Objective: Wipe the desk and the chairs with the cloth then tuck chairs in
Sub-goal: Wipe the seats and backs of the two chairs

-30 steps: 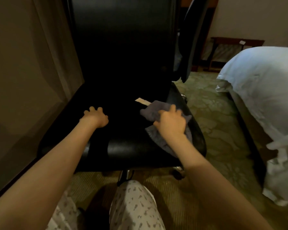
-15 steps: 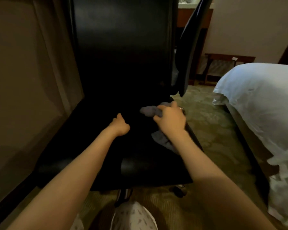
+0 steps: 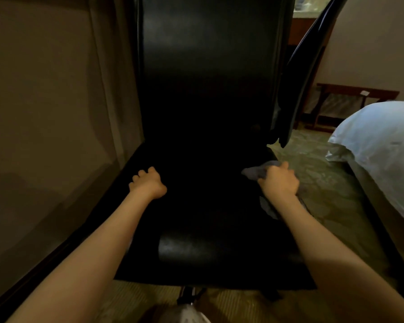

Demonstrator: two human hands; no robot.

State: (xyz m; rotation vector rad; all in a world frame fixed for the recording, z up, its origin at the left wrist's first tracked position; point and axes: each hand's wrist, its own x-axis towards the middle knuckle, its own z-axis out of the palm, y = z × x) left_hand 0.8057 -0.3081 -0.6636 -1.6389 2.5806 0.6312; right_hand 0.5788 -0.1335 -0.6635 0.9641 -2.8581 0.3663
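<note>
While L hand (image 3: 147, 184) rests on chair (image 3: 196, 248) — R hand (image 3: 280, 183) grips cloth (image 3: 254, 172).

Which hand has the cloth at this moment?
The right hand grips the grey cloth at the right edge of the chair seat; the left hand, fingers curled, holds nothing.

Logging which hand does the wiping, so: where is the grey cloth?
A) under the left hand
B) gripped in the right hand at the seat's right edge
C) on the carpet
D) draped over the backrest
B: the right hand grips the grey cloth at the right edge of the black chair seat, while the left hand has none.
</note>
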